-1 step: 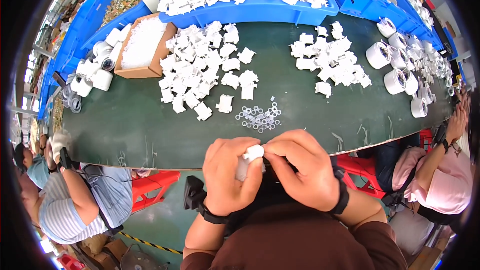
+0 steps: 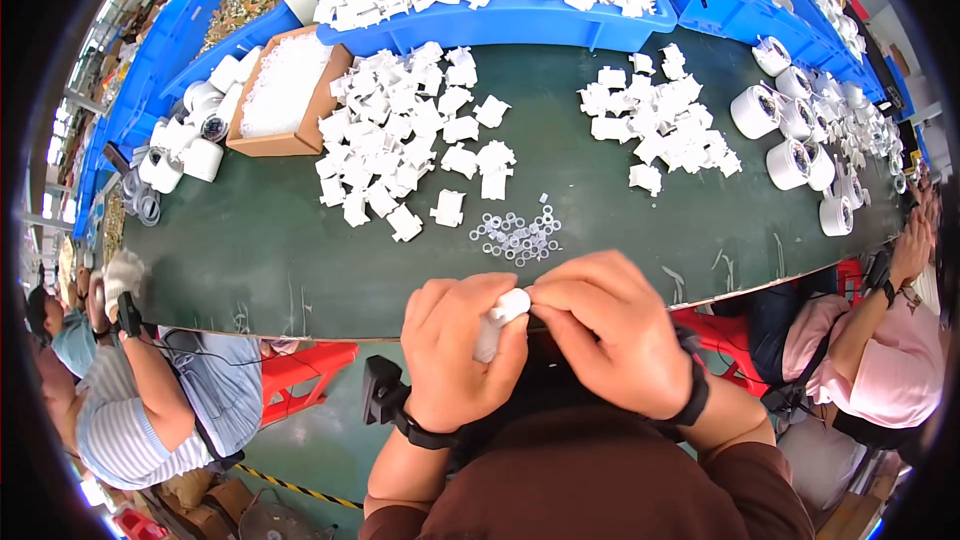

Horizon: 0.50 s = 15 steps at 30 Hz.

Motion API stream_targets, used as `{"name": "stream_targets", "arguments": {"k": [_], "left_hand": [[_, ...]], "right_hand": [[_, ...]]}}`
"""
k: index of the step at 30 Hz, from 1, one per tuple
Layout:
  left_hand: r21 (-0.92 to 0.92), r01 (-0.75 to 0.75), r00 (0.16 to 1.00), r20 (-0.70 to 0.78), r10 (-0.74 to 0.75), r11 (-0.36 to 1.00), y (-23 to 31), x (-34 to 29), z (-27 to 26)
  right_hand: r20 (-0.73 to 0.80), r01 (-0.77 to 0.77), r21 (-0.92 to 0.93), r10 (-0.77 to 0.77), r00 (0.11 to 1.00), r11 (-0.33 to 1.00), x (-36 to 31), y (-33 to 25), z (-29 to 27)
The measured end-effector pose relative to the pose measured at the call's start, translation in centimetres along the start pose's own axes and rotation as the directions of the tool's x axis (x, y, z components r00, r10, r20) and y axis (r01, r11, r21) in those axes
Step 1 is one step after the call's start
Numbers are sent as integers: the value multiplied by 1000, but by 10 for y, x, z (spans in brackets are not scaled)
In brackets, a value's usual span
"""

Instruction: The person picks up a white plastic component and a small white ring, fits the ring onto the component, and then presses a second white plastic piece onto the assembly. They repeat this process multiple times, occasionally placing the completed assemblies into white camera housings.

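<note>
At the table's near edge, my left hand [image 2: 458,345] is closed around a white plastic part [image 2: 512,304], whose rounded end shows between thumb and fingers. My right hand [image 2: 612,335] meets it from the right, thumb and forefinger pinched against that end. Whatever lies between those right fingertips is hidden or too small to make out. Just beyond both hands lies a small heap of clear plastic rings [image 2: 517,237]. Farther off on the left is a large pile of white plastic parts [image 2: 385,130], with a smaller pile of similar parts [image 2: 660,120] to the right.
A blue bin [image 2: 500,22] heaped with white parts stands along the far side of the green table [image 2: 270,240]. A cardboard box [image 2: 275,145] of small translucent pieces is at left. White round housings [image 2: 790,163] sit at right. Other people sit on both sides.
My right hand has turned slightly at the wrist, its knuckles a little higher, still pinching at the part. My left hand keeps its hold almost unmoved.
</note>
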State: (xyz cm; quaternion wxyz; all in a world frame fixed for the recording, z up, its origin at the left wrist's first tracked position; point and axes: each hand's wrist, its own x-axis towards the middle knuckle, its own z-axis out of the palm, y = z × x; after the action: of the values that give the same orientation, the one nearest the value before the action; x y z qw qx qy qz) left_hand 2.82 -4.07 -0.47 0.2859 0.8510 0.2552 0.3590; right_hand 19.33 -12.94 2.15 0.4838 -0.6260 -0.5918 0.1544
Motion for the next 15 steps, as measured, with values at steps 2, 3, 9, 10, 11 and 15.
{"name": "stream_targets", "arguments": {"k": [2, 3, 9, 10, 11, 15], "left_hand": [[83, -27, 1000, 4, 27, 996, 3, 4, 2], [106, -28, 999, 24, 26, 994, 4, 6, 3], [138, -32, 999, 23, 29, 990, 6, 9, 13], [137, -28, 1000, 15, 26, 990, 6, 8, 12], [140, -27, 1000, 18, 25, 990, 7, 9, 13], [151, -35, 999, 19, 33, 988, 5, 9, 13]], "right_hand": [[72, 51, -167, -39, 997, 985, 9, 11, -16], [58, 4, -244, 10, 998, 970, 17, 16, -20], [-1, 16, -351, -18, 1000, 936, 51, 57, 1], [11, -23, -370, 30, 1000, 929, 52, 59, 5], [22, -62, -389, 77, 997, 919, 53, 61, 7], [40, -89, -380, 112, 993, 921, 56, 59, 4]]}}
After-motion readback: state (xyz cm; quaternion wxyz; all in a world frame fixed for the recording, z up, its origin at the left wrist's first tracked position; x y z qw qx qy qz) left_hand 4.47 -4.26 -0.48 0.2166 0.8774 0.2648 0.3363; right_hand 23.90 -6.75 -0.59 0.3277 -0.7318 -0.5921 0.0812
